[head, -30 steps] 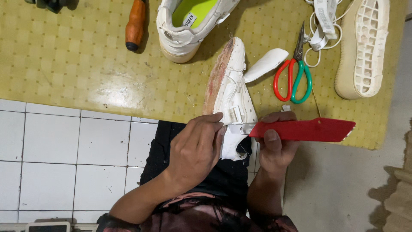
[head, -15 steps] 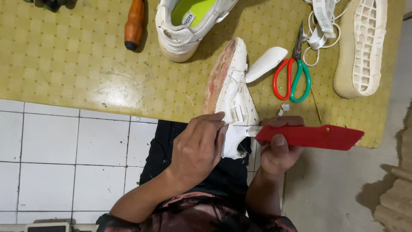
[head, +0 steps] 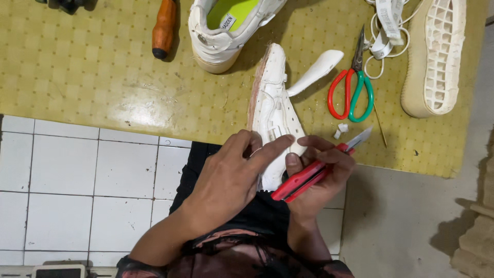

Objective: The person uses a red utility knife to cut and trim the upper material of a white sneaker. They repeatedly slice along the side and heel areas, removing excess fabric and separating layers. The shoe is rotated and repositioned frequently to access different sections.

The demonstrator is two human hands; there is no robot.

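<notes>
While your left hand [head: 231,172] presses the soleless white sneaker upper [head: 272,116] at the table [head: 92,77] edge, long axis pointing away; your right hand [head: 321,177] grips the red utility knife [head: 314,172] just beside it.

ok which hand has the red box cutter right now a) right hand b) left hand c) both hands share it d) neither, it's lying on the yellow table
a: the right hand wraps the red box cutter, its blade poking out toward the table edge, while the left hand presses on the white shoe upper instead.
</notes>
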